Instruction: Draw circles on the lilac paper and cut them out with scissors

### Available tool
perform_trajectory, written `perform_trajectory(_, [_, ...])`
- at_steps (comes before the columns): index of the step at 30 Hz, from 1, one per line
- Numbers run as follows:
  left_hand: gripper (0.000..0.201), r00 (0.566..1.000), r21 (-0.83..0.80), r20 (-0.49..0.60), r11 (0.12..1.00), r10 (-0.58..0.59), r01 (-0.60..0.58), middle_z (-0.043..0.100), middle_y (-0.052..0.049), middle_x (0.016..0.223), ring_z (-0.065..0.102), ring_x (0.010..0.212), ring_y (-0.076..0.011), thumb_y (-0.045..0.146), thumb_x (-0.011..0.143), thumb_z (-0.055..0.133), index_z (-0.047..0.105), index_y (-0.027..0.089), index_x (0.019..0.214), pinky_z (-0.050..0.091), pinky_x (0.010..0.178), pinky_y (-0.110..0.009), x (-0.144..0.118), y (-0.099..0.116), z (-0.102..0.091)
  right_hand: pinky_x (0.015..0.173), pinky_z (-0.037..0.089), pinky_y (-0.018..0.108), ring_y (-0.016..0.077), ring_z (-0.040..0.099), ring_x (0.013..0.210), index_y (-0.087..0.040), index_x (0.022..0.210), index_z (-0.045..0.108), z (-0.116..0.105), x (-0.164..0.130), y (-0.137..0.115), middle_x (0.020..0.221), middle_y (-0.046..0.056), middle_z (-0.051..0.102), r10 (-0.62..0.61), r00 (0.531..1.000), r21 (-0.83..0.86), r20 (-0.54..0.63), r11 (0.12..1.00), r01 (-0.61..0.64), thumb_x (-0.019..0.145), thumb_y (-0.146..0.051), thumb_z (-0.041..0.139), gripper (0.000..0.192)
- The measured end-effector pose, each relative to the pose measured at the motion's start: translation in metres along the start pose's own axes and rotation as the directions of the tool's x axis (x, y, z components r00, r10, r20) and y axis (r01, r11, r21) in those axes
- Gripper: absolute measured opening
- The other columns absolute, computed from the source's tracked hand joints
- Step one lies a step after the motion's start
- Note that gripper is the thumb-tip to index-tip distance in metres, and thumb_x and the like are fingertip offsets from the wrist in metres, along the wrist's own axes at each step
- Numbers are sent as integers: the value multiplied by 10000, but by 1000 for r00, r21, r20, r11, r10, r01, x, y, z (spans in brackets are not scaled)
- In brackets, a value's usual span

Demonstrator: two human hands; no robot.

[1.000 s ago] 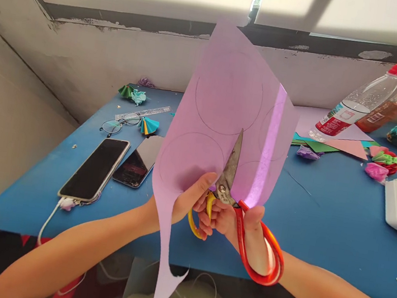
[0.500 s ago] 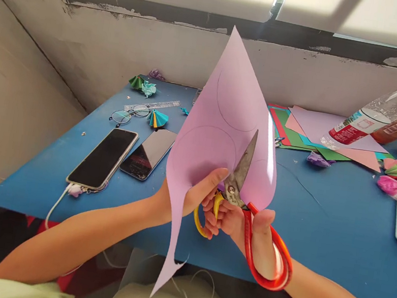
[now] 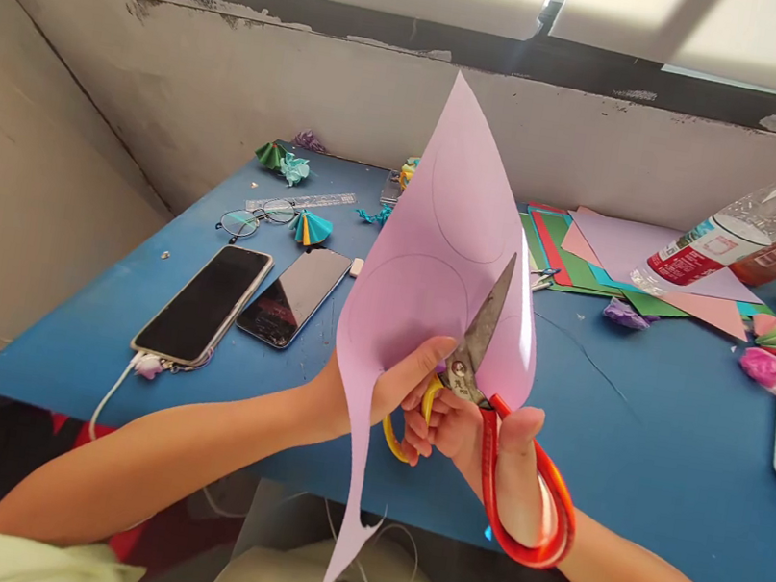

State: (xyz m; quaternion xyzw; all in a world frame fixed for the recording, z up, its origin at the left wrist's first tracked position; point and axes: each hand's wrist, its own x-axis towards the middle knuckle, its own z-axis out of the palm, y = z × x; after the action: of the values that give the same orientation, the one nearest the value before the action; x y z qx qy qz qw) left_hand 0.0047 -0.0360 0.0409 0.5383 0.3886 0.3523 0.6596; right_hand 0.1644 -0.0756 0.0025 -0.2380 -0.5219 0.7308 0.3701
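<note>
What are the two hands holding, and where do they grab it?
The left hand pinches the pink paper near its lower edge. The right hand grips the scissors by their red and yellow handles.

A home craft corner set up at a blue table under a window.

The blue table [image 3: 646, 417] stands against a scuffed plaster wall [image 3: 258, 87] below a bright window sill. Loose coloured paper sheets [image 3: 626, 259] lie at the far right, folded paper fans [image 3: 311, 229] at the far left beside a ruler [image 3: 299, 201] and glasses [image 3: 253, 218]. Two phones [image 3: 247, 301] lie near left, and drink bottles [image 3: 753, 234] lean at the right.
</note>
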Motion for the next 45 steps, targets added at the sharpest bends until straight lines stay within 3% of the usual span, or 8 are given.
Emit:
perform_trajectory(8, [561, 1000, 57, 10, 998, -1, 1, 491, 6, 440, 600, 513, -136, 553, 892, 495, 422, 175, 484, 457, 565, -255, -1, 1, 0, 676, 369, 377, 198, 379, 714, -246, 1067, 507, 4, 0, -5, 812, 42, 414, 25, 1000, -1, -8, 1000, -25, 714, -890, 191, 800])
perform_trajectory(16, [530, 1000, 68, 23, 998, -8, 7, 436, 32, 472, 476, 455, -82, 473, 909, 493, 423, 170, 479, 434, 496, -226, 0, 7, -1, 651, 399, 379, 184, 341, 693, -235, 896, 539, 5, 1, -4, 879, 54, 405, 8, 999, 12, -51, 1000, -8, 706, -894, 196, 767])
perform_trajectory(23, [548, 997, 149, 77, 989, 7, -18, 442, 32, 477, 466, 495, -81, 484, 917, 455, 407, 176, 467, 440, 564, -211, 2, 8, -4, 632, 384, 355, 177, 348, 683, -228, 1005, 518, 5, 1, -3, 796, 30, 366, 6, 998, -30, -55, 1000, -7, 702, -897, 170, 813])
perform_trajectory(45, [525, 994, 285, 91, 955, 54, -78, 421, 40, 472, 457, 515, -81, 419, 931, 467, 403, 177, 469, 410, 591, -207, -2, 18, -10, 577, 350, 329, 147, 306, 641, -202, 936, 515, 3, 0, -2, 785, 21, 342, -27, 998, -29, -65, 999, 25, 695, -900, 213, 798])
